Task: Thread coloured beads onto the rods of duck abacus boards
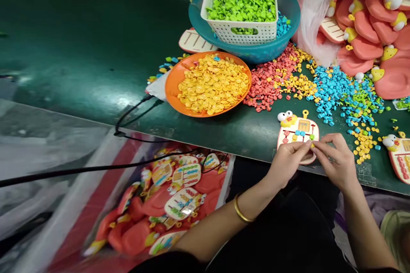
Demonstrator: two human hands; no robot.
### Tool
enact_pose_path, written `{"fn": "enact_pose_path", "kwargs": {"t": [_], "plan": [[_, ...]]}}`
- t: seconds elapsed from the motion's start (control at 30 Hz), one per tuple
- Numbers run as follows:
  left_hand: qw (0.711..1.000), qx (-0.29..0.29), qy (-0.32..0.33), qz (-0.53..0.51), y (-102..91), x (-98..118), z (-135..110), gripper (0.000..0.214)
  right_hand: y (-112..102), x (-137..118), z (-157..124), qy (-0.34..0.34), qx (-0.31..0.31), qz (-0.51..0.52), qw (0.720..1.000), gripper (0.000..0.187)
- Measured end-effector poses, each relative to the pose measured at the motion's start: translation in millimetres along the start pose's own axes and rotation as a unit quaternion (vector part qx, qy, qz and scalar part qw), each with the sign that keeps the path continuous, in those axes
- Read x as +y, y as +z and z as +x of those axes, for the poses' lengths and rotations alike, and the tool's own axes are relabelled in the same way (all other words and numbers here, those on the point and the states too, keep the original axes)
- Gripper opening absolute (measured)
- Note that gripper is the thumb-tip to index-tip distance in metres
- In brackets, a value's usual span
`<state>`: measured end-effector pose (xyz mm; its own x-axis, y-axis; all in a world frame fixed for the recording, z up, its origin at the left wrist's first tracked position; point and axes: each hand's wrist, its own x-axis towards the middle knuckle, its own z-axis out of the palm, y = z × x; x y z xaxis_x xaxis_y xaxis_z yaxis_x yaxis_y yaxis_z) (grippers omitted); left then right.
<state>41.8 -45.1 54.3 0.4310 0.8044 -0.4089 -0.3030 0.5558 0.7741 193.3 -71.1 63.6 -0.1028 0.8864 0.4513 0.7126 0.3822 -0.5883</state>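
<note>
A cream toy board with a red edge, bulging white eyes and a yellow beak lies at the table's front edge. Small red, blue, yellow and green pieces sit in its slots. Over its lower right part, the fingertips of my left hand and my right hand meet around a small yellow piece. Both hands are closed in a pinch, and the fingers partly cover the piece and the board's lower half. A gold bangle circles my left wrist.
An orange bowl holds yellow pieces. Behind it, a white basket of green pieces stands in a blue basin. Loose red pieces and blue pieces cover the table. A black cable crosses the front edge above bagged toys.
</note>
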Motion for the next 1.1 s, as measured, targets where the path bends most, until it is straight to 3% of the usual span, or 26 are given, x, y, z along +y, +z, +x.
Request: {"fn": "enact_pose_path", "kwargs": {"t": [0.1, 0.17, 0.23, 0.27, 0.33, 0.43, 0.57, 0.73, 0.83, 0.93, 1.0, 1.1], "plan": [[0.975, 0.067, 0.124, 0.170, -15.8, 6, 4, 0.047, 5, 22, 11, 0.007, 0.006, -0.022, 1.000, 0.020], [0.903, 0.159, 0.253, 0.309, -33.3, 9, 8, 0.043, 10, 43, 20, 0.010, 0.005, -0.049, 0.999, 0.019], [0.813, 0.227, 0.333, 0.420, -52.4, 10, 13, 0.043, 16, 61, 27, 0.004, -0.021, -0.064, 0.998, 0.021], [0.783, 0.239, 0.343, 0.461, -60.9, 8, 16, 0.045, 19, 68, 30, -0.001, -0.040, -0.066, 0.997, 0.023], [0.755, 0.235, 0.323, 0.519, -73.7, 1, 21, 0.051, 21, 76, 33, -0.009, -0.073, -0.064, 0.995, 0.024], [0.741, 0.212, 0.281, 0.572, -80.5, -11, 26, 0.060, 20, 76, 37, -0.010, -0.091, -0.063, 0.994, 0.025], [0.739, 0.193, 0.292, 0.576, -78.2, -16, 28, 0.065, 18, 72, 41, 0.014, -0.120, -0.038, 0.992, 0.025], [0.759, 0.176, 0.331, 0.533, -78.4, -12, 26, 0.069, 19, 73, 44, 0.147, -0.112, 0.051, 0.981, 0.022], [0.765, 0.162, 0.374, 0.499, -80.9, -14, 25, 0.072, 15, 71, 43, 0.264, -0.118, 0.135, 0.948, 0.038], [0.770, 0.137, 0.418, 0.461, -78.9, -18, 26, 0.073, 14, 63, 39, 0.328, -0.154, 0.259, 0.895, 0.043], [0.775, 0.125, 0.437, 0.440, -73.5, -21, 26, 0.074, 21, 54, 34, 0.348, -0.117, 0.305, 0.879, 0.044], [0.771, 0.113, 0.454, 0.431, -73.0, -25, 19, 0.078, 36, 42, 20, 0.362, -0.010, 0.316, 0.877, 0.043]]}}
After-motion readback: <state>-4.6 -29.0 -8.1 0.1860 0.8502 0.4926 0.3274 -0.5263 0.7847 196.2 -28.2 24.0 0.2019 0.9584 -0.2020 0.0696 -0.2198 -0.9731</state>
